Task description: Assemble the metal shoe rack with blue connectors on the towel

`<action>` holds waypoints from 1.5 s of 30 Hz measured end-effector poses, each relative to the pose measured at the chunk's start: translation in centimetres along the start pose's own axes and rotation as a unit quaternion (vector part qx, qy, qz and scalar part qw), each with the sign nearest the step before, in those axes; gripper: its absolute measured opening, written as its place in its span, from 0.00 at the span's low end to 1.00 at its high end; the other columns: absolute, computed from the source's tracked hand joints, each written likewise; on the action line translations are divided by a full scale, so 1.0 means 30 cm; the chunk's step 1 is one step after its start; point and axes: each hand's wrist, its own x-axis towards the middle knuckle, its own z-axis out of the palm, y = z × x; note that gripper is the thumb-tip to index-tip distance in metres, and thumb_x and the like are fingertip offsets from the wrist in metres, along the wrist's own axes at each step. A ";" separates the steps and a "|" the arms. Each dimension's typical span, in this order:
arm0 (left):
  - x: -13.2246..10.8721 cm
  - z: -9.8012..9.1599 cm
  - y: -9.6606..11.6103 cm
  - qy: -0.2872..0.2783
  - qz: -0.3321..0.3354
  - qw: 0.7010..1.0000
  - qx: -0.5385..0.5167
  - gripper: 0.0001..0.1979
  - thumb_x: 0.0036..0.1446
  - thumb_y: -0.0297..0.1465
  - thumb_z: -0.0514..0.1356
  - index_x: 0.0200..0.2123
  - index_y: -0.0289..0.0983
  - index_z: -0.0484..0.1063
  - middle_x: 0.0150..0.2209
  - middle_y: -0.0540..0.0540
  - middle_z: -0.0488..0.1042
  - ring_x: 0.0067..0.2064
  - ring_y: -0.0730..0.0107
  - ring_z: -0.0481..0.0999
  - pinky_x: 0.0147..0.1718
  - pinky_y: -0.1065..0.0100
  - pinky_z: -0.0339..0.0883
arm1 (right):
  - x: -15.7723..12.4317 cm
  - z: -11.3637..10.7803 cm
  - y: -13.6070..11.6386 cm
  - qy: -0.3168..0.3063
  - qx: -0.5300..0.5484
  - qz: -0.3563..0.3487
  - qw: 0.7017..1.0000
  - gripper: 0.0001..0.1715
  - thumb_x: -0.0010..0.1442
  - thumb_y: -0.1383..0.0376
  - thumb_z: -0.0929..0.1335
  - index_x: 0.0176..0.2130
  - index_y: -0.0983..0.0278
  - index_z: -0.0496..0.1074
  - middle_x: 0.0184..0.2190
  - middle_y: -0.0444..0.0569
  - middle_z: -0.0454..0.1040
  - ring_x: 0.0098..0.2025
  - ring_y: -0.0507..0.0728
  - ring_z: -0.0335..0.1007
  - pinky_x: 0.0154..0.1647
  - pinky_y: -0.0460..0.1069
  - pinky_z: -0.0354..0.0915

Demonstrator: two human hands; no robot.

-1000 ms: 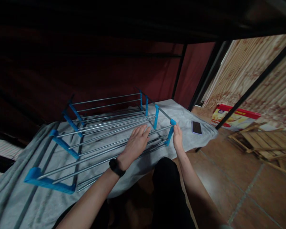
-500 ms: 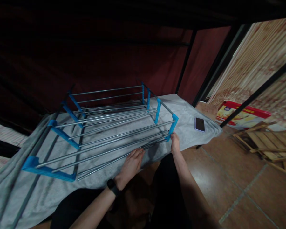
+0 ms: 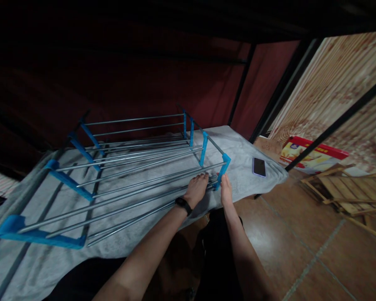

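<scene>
A rack of grey metal rods [image 3: 125, 173] and blue plastic brackets lies on a bed-like surface under a grey blanket [image 3: 235, 144]. My left hand [image 3: 196, 189], with a black band on its wrist, is closed over the rods near the front right corner. The front right bracket [image 3: 223, 170] has my right hand [image 3: 226, 190] around its lower outer side, fingers partly hidden behind it. At the front left, several rods end in another blue bracket [image 3: 40, 235]. Two loose-ended rods [image 3: 119, 225] rest lower down, their left ends outside that bracket.
A phone [image 3: 259, 167] lies on the blanket to the right. Beyond the edge, a red and yellow box [image 3: 313, 154] and a folded wooden piece [image 3: 347, 188] are on the tiled floor [image 3: 288, 246]. Dark metal posts [image 3: 242, 85] frame the bed, with a dark red panel behind.
My left hand has moved right along the rods, close to the front right bracket. My right hand stays by that bracket. The view has shifted a little.
</scene>
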 end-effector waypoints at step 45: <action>-0.058 -0.055 -0.026 0.022 -0.015 0.998 -0.059 0.26 0.67 0.21 0.49 0.64 0.46 0.67 0.52 0.45 0.77 0.54 0.65 0.76 0.51 0.68 0.69 | -0.056 0.057 0.016 -0.017 0.012 0.030 0.999 0.40 0.64 0.41 0.64 0.62 0.63 0.71 0.62 0.54 0.72 0.65 0.61 0.64 0.69 0.58 0.56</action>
